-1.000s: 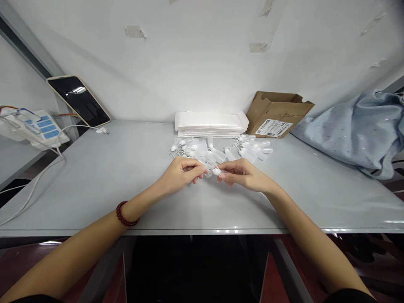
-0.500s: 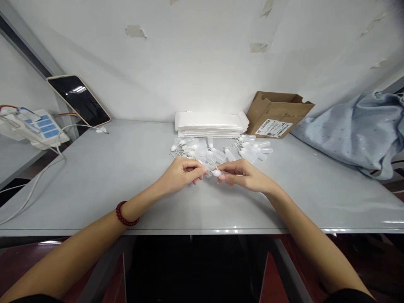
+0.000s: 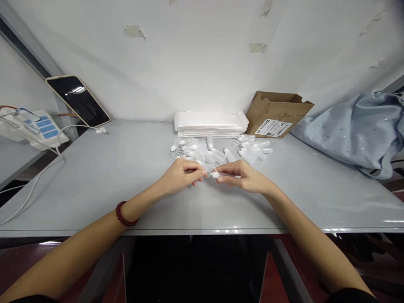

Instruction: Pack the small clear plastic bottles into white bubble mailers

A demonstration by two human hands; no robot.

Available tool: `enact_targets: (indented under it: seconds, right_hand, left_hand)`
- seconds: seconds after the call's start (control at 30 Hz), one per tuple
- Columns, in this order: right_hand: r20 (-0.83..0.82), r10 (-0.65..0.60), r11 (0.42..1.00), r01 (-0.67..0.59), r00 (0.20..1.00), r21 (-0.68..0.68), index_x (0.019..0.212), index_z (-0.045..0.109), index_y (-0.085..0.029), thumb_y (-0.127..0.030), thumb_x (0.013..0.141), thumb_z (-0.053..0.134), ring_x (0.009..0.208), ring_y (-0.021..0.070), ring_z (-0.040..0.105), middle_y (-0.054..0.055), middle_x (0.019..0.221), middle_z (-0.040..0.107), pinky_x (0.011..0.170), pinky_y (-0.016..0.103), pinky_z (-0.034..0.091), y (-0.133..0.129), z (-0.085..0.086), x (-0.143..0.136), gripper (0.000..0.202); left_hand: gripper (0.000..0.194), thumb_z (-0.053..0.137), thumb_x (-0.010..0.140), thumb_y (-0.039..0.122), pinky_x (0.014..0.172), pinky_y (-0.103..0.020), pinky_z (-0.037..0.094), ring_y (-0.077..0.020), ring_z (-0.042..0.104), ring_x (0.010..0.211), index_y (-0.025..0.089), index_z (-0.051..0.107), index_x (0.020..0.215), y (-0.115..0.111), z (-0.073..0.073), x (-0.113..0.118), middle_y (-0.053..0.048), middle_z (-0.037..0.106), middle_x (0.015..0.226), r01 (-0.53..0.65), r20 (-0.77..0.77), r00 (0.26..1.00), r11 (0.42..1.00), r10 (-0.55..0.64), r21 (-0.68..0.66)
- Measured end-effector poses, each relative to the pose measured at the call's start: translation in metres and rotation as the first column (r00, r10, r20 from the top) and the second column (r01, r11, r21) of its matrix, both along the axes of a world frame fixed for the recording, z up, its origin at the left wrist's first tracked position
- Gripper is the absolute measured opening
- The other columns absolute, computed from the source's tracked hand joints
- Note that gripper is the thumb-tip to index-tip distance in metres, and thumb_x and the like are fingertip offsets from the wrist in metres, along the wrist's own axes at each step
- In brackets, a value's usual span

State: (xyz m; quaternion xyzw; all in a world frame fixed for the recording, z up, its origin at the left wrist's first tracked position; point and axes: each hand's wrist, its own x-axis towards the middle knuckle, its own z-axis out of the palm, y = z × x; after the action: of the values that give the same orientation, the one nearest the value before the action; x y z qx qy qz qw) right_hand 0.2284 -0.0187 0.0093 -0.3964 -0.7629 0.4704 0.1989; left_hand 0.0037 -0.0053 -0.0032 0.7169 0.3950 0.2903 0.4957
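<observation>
Over the near side of the pile, my right hand (image 3: 238, 174) is closed around a small translucent plastic bottle with a white pointed top (image 3: 215, 174). The top points left, toward my left hand (image 3: 186, 174). My left thumb and forefinger pinch the end of a thin cord loop (image 3: 211, 165) at that top; fingers partly hide its end. Just behind both hands lie several similar bottles (image 3: 217, 155) with white tops and thin loops. More of them form a second cluster (image 3: 252, 149) to the right.
A stack of flat white boxes (image 3: 211, 122) stands against the wall. Right of it is an open brown carton (image 3: 279, 115) with a label, then a light blue cloth bag (image 3: 356, 130). A phone (image 3: 78, 101) leans at the left, near a white cable (image 3: 41, 176) and a power strip (image 3: 44, 128).
The bottle in my right hand has shifted very slightly left and down, and its loop shows a little more. Both hands keep nearly the same place and grip.
</observation>
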Motion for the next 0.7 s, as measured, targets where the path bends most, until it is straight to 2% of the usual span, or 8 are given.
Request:
enact_targets:
  seconds: [0.7]
  right_hand:
    - [0.003, 0.003, 1.0, -0.003, 1.0, -0.004, 0.097, 0.071, -0.013, -0.04, 0.088, 0.057, 0.057, 0.0094, 0.036, -0.002, 0.063, 0.048, 0.053, 0.026, 0.027, -0.0002, -0.0015, -0.001, 0.031]
  left_hand:
    - [0.021, 0.057, 0.082, 0.024, 0.051, -0.019, 0.044, -0.0087, 0.055, 0.052, 0.015, 0.068, 0.066, -0.0014, -0.0044, 0.0008, 0.001, 0.06, 0.06, 0.013, -0.021, 1.0, 1.0, -0.012, 0.021]
